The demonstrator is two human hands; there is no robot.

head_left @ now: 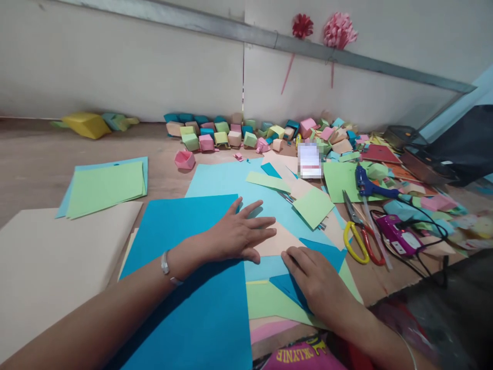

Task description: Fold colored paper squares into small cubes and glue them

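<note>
My left hand lies with spread fingers over the right edge of a large blue sheet of paper. Its fingertips reach past that edge, above light blue paper and a peach piece. Among overlapping coloured sheets to the right rests my right hand, its fingers curled together and pointing down. Whatever those fingers may hold is hidden. Dark blue paper and light green paper show beneath and beside it.
Scissors, a blue glue gun and a purple power adapter with black cable lie right. Folded paper boxes line the wall. A phone stands behind the scraps. Green sheets and beige paper lie left.
</note>
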